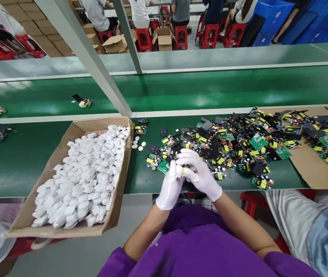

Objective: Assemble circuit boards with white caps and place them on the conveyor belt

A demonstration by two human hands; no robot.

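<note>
From the head view I look down at my own two white-gloved hands, close together over the near edge of the green surface (141,179). The fingers of my left hand (169,189) are pinched on a white disc (179,171). The fingers of my right hand (200,175) curl around a circuit board, mostly hidden by the gloves; a bit of yellow (184,172) shows beside the disc, though I cannot tell whether the two touch.

Left of my hands is a shallow carton (120,192) of white pieces (80,181), its near end jutting past the surface's edge. A few loose discs (135,142) lie flat just beside its right wall. Ahead of me and to my right spreads a heap of boards (218,148), some on a cardboard sheet (302,169). Beyond a pale rail (181,112) runs a green belt (198,92), with a board (84,103) lying on it, left of the slanting metal post (94,65).
</note>
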